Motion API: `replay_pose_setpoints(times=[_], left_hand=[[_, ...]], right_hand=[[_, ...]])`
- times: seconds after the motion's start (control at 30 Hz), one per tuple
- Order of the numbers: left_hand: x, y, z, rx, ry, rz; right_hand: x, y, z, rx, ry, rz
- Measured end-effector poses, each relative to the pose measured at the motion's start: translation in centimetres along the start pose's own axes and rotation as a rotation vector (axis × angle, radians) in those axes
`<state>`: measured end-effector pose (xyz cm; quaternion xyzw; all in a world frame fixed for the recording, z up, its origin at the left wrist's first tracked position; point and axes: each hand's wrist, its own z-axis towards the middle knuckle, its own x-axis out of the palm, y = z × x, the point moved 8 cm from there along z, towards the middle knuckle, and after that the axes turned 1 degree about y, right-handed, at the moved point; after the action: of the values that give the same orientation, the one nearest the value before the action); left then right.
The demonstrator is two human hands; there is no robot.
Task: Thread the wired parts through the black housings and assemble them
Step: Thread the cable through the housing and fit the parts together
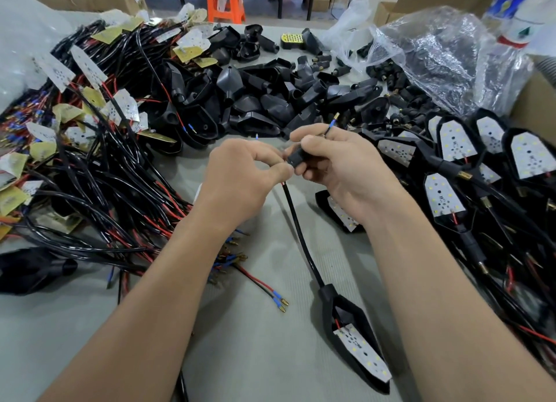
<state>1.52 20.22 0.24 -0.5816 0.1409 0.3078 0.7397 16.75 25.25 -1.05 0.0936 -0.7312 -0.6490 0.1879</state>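
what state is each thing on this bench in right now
left hand, pinches the black cable
right hand, grips a small black sleeve
black cable, threaded through the near housing
near housing, lying flat, LED board in its open side
wire tip, pokes out above the right hand
loose housings, piled, empty

Both hands, left hand [240, 167] and right hand [337, 164], pinch a black cable [296, 221] above the table [264, 356]
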Motion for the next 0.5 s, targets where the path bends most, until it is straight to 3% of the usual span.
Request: replay_pose_setpoints(times=[0.1, 0.17, 0.27, 0.33, 0.4, 0.5], left_hand=[[-0.1, -0.6, -0.3, 0.023, -0.018, 0.010], [-0.9, -0.9, -0.5, 0.006, -0.114, -0.001], [-2.8, 0.5, -0.7, -0.175, -0.279, -0.015], [-2.6, 2.0, -0.5, -0.311, -0.223, -0.126], [-1.0, 2.6, -0.4, -0.426, -0.086, -0.392], [0.3, 1.4, -0.3, -0.404, 0.010, -0.655]], right_hand=[[-0.6, 0.0, -0.1, 0.026, 0.025, 0.092], [-1.2, 0.1, 0.0, -0.008, -0.021, 0.139], [-1.8, 0.3, 0.0, -0.050, -0.093, 0.207], [-1.6, 0.4, 0.0, -0.059, -0.078, 0.204], [-1.1, 0.4, 0.0, -0.062, -0.039, 0.175], [-0.3, 0.1, -0.1, -0.054, -0.002, 0.101]])
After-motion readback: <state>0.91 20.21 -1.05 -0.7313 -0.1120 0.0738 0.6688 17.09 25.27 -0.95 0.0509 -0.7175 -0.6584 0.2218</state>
